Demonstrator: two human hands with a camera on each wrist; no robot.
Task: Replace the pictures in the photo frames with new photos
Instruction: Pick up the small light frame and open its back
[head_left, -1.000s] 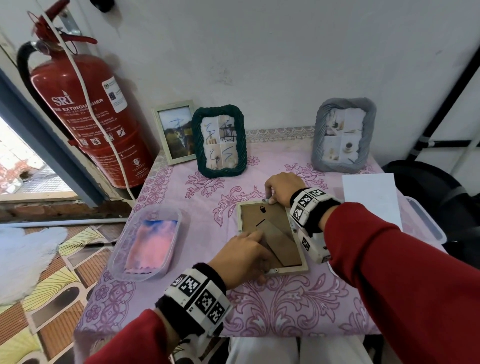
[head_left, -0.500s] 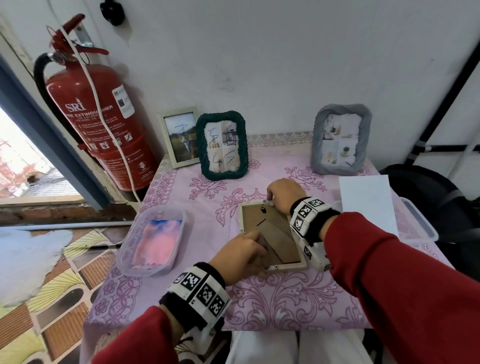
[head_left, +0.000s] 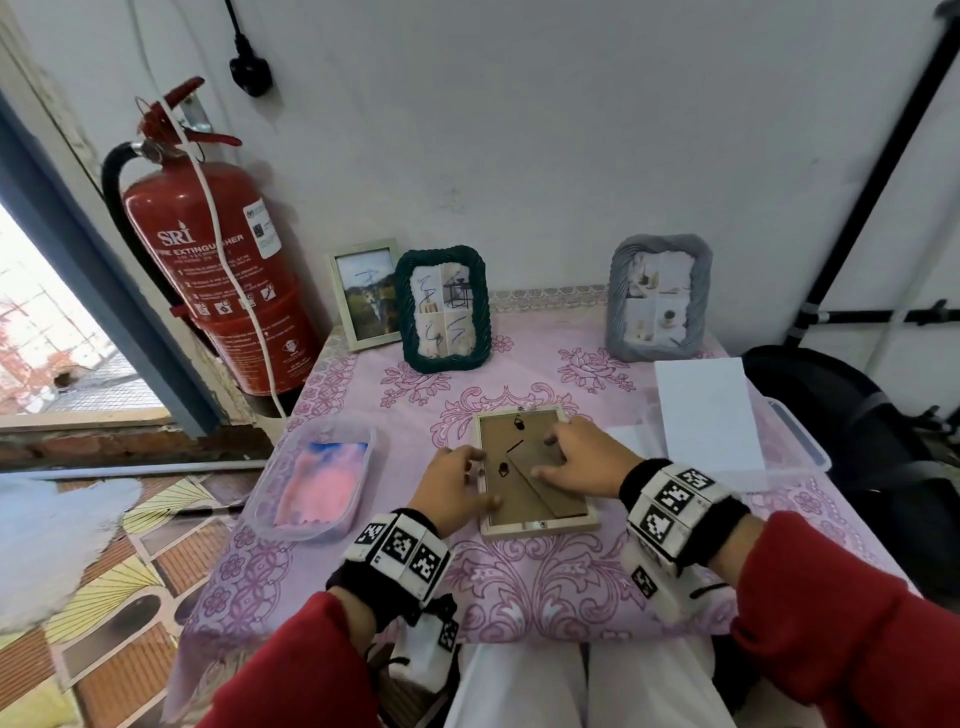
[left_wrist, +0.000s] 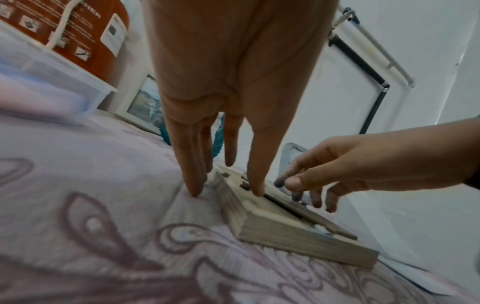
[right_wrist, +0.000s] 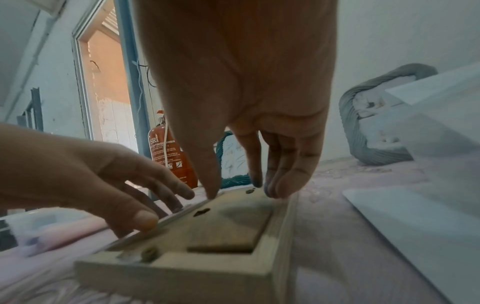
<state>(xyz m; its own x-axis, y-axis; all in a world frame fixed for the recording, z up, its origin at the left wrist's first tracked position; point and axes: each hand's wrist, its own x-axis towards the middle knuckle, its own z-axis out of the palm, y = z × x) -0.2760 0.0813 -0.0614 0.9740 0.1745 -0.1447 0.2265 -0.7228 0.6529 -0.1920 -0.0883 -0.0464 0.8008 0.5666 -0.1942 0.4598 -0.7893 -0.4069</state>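
Observation:
A pale wooden photo frame (head_left: 540, 526) lies face down on the pink tablecloth, its brown backing board (head_left: 519, 499) and folded stand facing up. My left hand (head_left: 470, 478) is at the frame's left edge. Its thumb (left_wrist: 255, 185) rests on the rim and its straight fingers (left_wrist: 193, 174) touch the cloth beside it. My right hand (head_left: 550, 457) hovers over the backing with relaxed fingers (right_wrist: 280, 185), their tips touching the board. Neither hand grips anything. White photo sheets (head_left: 706, 415) lie to the right.
Three frames stand against the wall: a small white one (head_left: 366, 293), a green rope one (head_left: 444, 309) and a grey one (head_left: 657, 299). A clear tub with a pink cloth (head_left: 317, 475) sits at left. A red fire extinguisher (head_left: 208, 270) hangs beyond the table's left corner.
My right hand has come back from the frame's far corner onto the backing. My left hand has slid off the backing to the frame's left edge.

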